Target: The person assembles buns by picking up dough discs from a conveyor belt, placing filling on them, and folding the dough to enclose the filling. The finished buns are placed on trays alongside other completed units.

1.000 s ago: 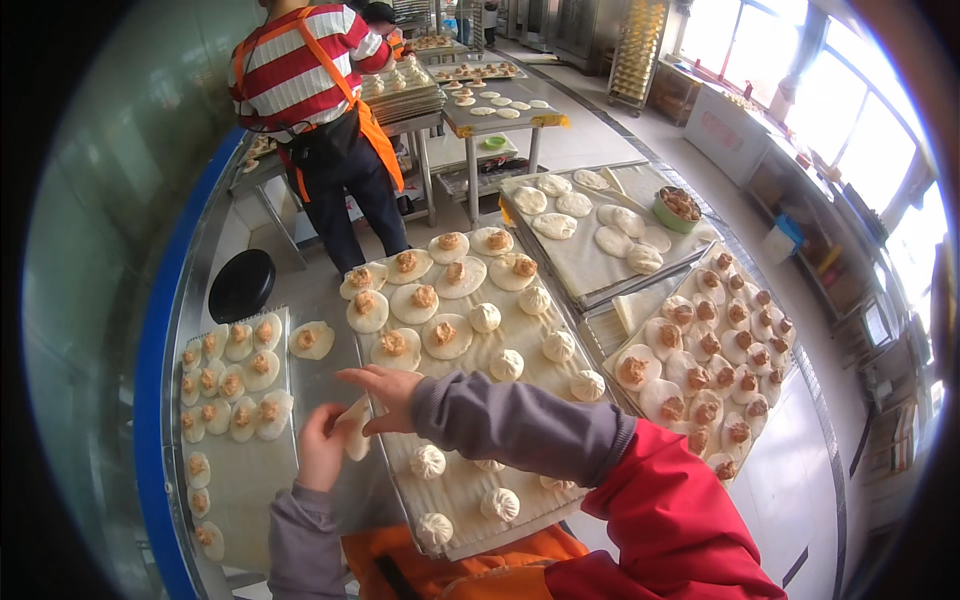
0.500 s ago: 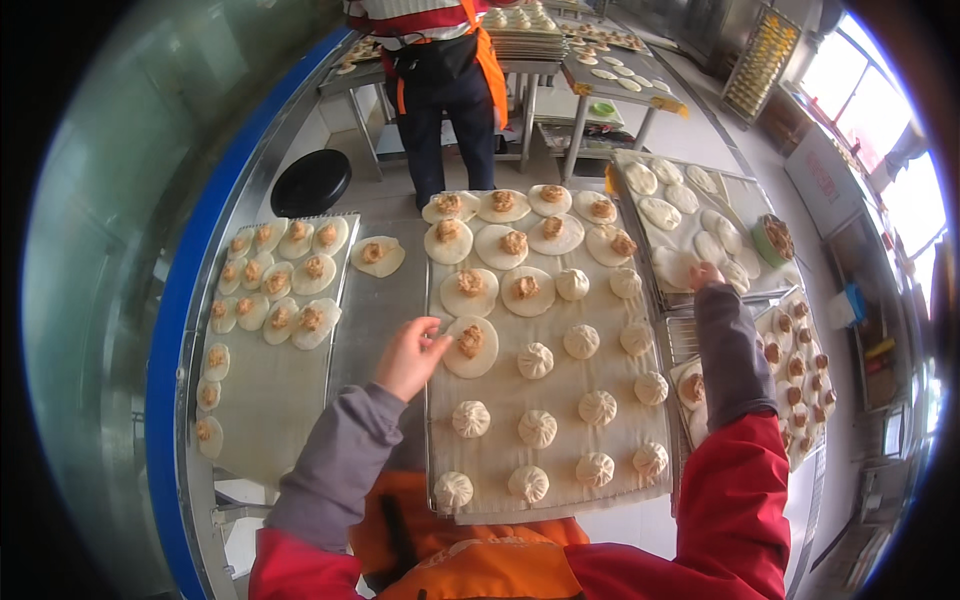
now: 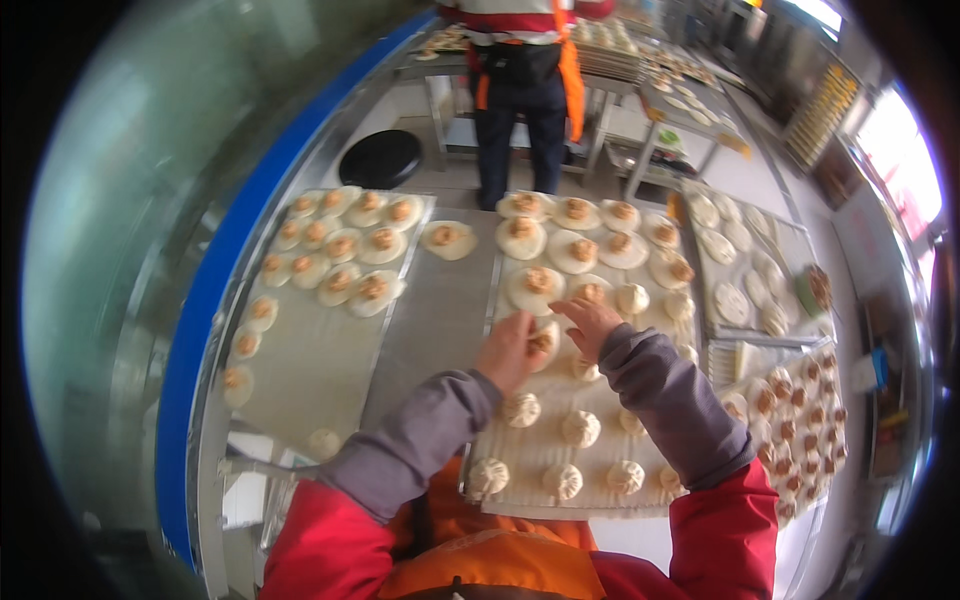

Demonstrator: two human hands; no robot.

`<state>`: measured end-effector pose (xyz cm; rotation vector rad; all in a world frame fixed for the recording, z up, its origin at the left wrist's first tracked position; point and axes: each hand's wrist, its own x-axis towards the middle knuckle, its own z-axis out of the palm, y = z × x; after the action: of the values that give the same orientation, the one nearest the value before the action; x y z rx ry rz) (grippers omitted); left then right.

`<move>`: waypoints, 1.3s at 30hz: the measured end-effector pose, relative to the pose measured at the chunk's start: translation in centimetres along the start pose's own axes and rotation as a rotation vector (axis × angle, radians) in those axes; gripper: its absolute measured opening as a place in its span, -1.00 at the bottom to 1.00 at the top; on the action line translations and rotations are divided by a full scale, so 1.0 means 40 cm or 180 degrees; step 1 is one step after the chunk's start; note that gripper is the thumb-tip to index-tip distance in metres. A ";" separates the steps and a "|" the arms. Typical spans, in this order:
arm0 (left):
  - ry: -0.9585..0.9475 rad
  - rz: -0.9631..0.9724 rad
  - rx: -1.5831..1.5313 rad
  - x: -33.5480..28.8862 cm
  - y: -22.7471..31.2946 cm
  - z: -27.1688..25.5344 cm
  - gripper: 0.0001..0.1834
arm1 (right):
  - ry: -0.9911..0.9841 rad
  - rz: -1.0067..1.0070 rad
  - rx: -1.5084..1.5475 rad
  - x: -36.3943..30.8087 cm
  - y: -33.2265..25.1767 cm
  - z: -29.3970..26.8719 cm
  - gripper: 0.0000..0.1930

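My left hand is closed on the edge of a round dough wrapper with a lump of brown filling on it. The wrapper is partly hidden behind my fingers. Just to its right is my right hand, its fingers apart and bent toward the wrapper, with nothing seen in them. Both are over the middle tray. Flat wrappers topped with filling fill the far part of that tray. Pleated buns stand in rows nearer me, some hidden under my right forearm.
On the left tray lie more filled wrappers, and a single one sits on the metal table between. At right are a tray of plain dough rounds, a green bowl and small brown-topped pieces. A person stands ahead beside a black stool.
My right hand has come left from the tray of plain dough rounds to the wrapper. My left hand has taken hold of that wrapper's edge. The whole view has shifted.
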<state>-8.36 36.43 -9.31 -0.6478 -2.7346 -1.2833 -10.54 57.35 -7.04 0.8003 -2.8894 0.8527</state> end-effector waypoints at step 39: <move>-0.1205 -0.1475 -0.2673 -0.539 0.125 -0.214 -0.69 | 0.0353 -0.0672 0.0794 -0.317 -0.531 0.078 -0.78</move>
<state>12.14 25.33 -4.85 -0.2864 -2.6042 -2.7244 11.09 46.46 -1.12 1.0192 -2.5774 1.2026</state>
